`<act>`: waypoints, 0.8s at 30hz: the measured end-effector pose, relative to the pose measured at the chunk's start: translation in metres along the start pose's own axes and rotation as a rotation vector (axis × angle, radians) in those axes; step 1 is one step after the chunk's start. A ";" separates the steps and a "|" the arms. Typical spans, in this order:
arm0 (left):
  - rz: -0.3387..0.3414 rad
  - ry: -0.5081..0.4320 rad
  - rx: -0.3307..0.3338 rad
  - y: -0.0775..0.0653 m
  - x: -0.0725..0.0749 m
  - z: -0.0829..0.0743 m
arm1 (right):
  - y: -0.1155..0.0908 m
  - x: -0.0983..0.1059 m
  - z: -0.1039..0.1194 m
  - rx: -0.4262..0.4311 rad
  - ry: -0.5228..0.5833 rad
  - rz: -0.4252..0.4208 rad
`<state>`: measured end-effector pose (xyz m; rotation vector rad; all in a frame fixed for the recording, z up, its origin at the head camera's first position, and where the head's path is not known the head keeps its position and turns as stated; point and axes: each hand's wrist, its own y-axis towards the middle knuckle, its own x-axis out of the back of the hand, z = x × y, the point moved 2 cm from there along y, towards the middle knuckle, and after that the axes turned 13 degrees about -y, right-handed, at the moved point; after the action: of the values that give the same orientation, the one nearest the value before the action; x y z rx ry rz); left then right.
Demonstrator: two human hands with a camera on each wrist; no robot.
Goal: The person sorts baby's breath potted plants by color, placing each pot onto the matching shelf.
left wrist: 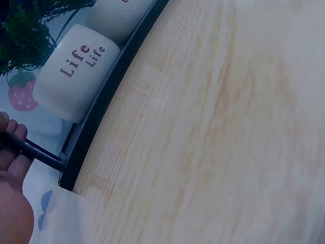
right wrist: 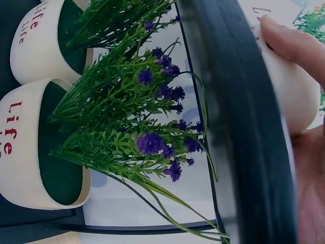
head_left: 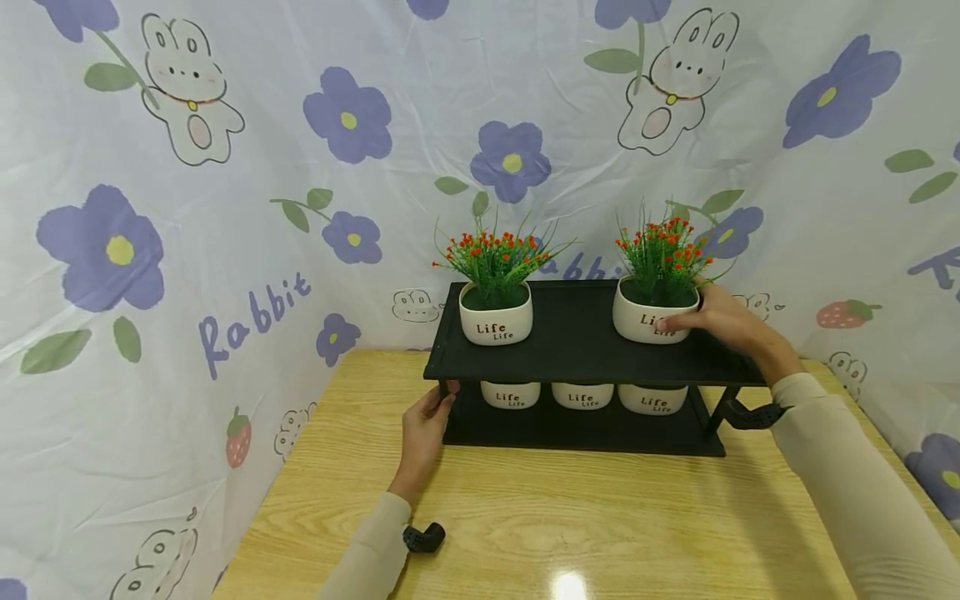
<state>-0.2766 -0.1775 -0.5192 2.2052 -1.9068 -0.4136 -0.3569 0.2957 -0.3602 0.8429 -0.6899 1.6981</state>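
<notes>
A black two-tier rack stands on the wooden table. My left hand grips its front left post, thumb and fingers on either side. On the upper shelf, my right hand holds the right-hand white flowerpot, its thumb across the front lettering "Life". Red artificial flowers rise from that pot. A matching flowerpot with red flowers sits at the shelf's left. Three more white pots line the lower shelf; purple flowers show there in the right wrist view.
The wooden table extends in front of the rack and to both sides. Behind hangs a pale cloth printed with rabbits and purple flowers, close to the rack's back. Black wrist devices are on both forearms.
</notes>
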 end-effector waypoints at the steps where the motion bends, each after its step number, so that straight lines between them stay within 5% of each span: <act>1: 0.001 -0.001 -0.001 0.000 0.000 -0.001 | 0.000 0.000 0.000 -0.002 0.010 0.010; 14: -0.009 0.021 0.012 0.008 0.008 0.028 | -0.003 -0.001 0.000 0.017 0.093 0.044; 24: 0.048 0.065 0.082 0.009 0.012 0.019 | -0.027 0.004 -0.002 0.081 0.163 -0.057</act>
<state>-0.2899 -0.1902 -0.5350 2.1892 -1.9718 -0.2569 -0.3317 0.3070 -0.3569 0.7629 -0.4850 1.7304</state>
